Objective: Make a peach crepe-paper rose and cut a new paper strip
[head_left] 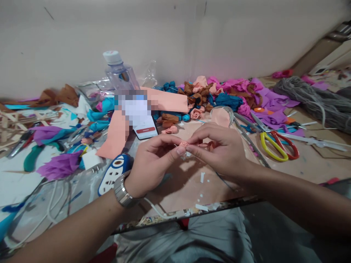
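Both hands meet over the table's middle. My left hand (pixel 153 162), with a metal watch on its wrist, pinches a small rolled peach paper rose (pixel 184 144) between thumb and forefinger. My right hand (pixel 219 148) is closed on the same rose from the right, holding the loose strip of peach paper that trails from it. A sheet of peach paper (pixel 189 182) lies beneath the hands.
Scissors with a yellow and a red handle (pixel 276 145) lie right of my hands. A phone (pixel 139 118), a water bottle (pixel 120 73), a blue-white power strip (pixel 112 175), finished paper roses (pixel 196 113), heaps of coloured paper scraps (pixel 246 95) and grey cord (pixel 315 98) crowd the table.
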`<state>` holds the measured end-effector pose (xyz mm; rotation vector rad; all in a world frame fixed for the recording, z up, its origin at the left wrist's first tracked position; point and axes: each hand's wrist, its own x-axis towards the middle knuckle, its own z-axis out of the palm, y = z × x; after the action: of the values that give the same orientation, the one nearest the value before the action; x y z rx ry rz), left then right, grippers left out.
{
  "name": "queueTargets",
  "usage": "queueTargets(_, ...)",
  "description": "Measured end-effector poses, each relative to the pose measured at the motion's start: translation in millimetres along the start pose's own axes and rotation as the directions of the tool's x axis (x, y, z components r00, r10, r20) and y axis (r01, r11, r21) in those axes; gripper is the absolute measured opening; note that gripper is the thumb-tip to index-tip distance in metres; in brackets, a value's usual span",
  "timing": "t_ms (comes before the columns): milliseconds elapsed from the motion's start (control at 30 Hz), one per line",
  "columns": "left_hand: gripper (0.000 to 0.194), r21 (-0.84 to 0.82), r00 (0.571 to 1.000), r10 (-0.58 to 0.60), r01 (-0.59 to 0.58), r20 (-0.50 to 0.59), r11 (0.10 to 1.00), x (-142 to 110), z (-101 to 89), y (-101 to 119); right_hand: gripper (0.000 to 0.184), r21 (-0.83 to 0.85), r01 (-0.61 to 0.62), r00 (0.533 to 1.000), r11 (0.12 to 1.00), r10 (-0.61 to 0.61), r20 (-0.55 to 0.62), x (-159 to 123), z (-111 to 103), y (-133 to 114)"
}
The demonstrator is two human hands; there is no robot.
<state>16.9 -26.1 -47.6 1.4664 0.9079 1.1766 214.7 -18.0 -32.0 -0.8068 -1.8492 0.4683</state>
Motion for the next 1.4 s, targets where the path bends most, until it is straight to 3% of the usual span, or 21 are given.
queueTargets(233, 0.008, 0.057, 1.0, 0.021, -0.022, 0.016, 0.998, 2.1, 0.9, 6.0, 0.008, -0.028, 0.059, 0.998, 0.998, -0.059, 0.019, -0.1, -0.8, 1.5)
queueTargets(500, 0.014, 0.291, 0.979, 0.183, -0.201, 0.086, 0.935, 2.9, -1.5, 9.1, 0.008, -0.122, 0.138, 0.99, 0.983, -0.133, 0.041, 1.6, -1.5, 4.0)
queueTargets(733, 0.022, 0.309, 0.975, 0.133, -0.183, 0.176, 0.933, 3.3, -1.5, 9.7, 0.011, -0.156, 0.113, 0.99, 0.981, -0.098, 0.1, 1.9, -2.0, 4.6)
queueTargets(933, 0.019, 0.282, 0.992, 0.128, -0.125, 0.008, 0.951, 0.6, 0.4, 6.5, 0.009, -0.18, 0.118, 0.99, 0.977, -0.103, 0.092, 1.7, -2.1, 6.0)
queueTargets(1067, 0.017, 0.251, 0.995, 0.087, -0.098, 0.053, 0.963, 1.0, 1.1, 9.8, 0.007, -0.199, 0.133, 0.988, 0.971, -0.114, 0.105, 0.0, -0.4, 8.4)
queueTargets(1200, 0.016, 0.195, 1.0, 0.014, -0.019, 0.025, 0.981, 2.1, 0.4, 10.9, 0.011, -0.184, 0.106, 0.988, 0.977, -0.082, 0.129, -0.3, 0.9, 7.7)
queueTargets(1300, 0.018, 0.131, 0.998, -0.023, 0.031, -0.059, 0.991, 3.5, -1.3, 5.6, 0.027, -0.127, 0.105, 0.976, 0.986, -0.078, 0.202, 6.4, -6.6, 8.7)
queueTargets(1400, 0.02, 0.0, 0.983, -0.027, 0.027, -0.184, 1.0, 7.0, -4.0, -1.0, 0.028, -0.103, 0.069, 0.99, 0.992, -0.055, 0.128, 20.5, -26.7, 16.8)
